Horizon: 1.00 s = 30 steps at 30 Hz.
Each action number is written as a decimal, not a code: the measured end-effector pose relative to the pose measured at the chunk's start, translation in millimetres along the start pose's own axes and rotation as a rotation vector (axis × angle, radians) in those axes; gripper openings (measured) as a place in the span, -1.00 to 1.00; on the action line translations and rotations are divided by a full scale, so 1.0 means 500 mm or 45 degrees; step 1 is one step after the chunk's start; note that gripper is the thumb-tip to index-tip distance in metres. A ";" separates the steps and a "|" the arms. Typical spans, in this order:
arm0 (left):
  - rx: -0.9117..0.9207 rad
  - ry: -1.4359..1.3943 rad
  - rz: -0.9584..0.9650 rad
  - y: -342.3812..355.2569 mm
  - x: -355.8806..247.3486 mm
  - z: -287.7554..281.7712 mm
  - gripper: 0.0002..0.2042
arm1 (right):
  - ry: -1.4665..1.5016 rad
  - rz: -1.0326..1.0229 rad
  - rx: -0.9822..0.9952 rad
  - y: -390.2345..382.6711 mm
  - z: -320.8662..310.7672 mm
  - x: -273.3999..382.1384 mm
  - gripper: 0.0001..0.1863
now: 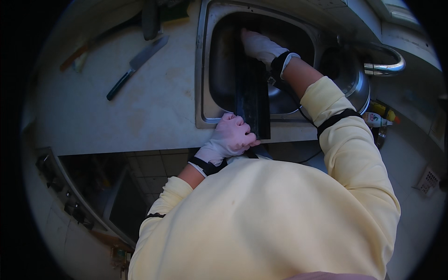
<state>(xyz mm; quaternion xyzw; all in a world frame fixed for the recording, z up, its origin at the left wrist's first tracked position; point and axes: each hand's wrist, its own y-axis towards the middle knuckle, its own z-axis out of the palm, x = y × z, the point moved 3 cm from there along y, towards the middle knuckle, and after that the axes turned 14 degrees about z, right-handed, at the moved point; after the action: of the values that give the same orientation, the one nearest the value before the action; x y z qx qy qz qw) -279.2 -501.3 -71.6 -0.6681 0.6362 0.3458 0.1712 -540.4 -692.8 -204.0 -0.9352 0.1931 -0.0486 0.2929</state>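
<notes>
A long, dark, flat panel (252, 105) lies lengthwise across the steel sink (201, 84), its near end jutting over the front rim. My left hand (228, 135), in a pale glove, is closed round the panel's near left corner with the knuckles up. Farther off, inside the basin, my gloved right hand (262, 46) is at the far part of the panel. Its fingers curl downward into shadow, so what they hold does not show. Black straps circle both wrists.
Left of the sink, a knife (135, 67) with a dark handle lies on the pale counter (158, 112). A curved metal faucet (387, 67) and a round steel pot (357, 91) stand at right. Near them is a white bottle (374, 120). An open cabinet (107, 186) is below left.
</notes>
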 end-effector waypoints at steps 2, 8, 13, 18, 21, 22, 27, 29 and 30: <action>-0.027 -0.002 0.014 0.000 -0.001 0.002 -0.73 | -0.106 -0.017 0.000 0.004 -0.003 -0.005 -0.53; -0.004 -0.015 -0.010 -0.002 -0.002 0.003 -0.71 | -0.108 -0.132 0.193 -0.070 -0.037 -0.010 -0.47; 0.035 -0.018 -0.022 -0.001 0.000 0.005 -0.69 | -0.005 -0.168 0.297 -0.344 -0.022 0.020 -0.59; -0.055 -0.002 0.005 -0.001 -0.001 0.004 -0.70 | -0.091 -0.103 0.251 -0.516 0.005 0.047 -0.62; 0.036 -0.005 -0.012 -0.002 0.002 0.010 -0.71 | -0.151 -0.053 0.509 -0.389 -0.008 0.051 -0.63; 0.039 -0.003 -0.010 -0.003 0.002 0.010 -0.71 | -0.201 -0.007 0.474 -0.327 -0.016 0.051 -0.62; -0.232 0.034 0.050 0.000 -0.002 -0.004 -0.78 | 0.062 0.041 0.166 -0.212 -0.042 0.030 -0.70; -0.241 0.041 0.053 0.001 -0.003 -0.005 -0.78 | 0.033 -0.012 0.135 -0.303 -0.019 0.019 -0.55; -0.160 0.018 0.031 0.001 -0.001 -0.003 -0.77 | -0.064 -0.065 0.288 -0.364 0.003 0.014 -0.54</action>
<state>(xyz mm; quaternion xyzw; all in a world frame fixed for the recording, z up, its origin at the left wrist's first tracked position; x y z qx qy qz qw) -279.1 -502.1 -70.2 -0.6722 0.6225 0.3823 0.1202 -473.2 -557.5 -102.1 -0.9016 0.1550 -0.0542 0.4001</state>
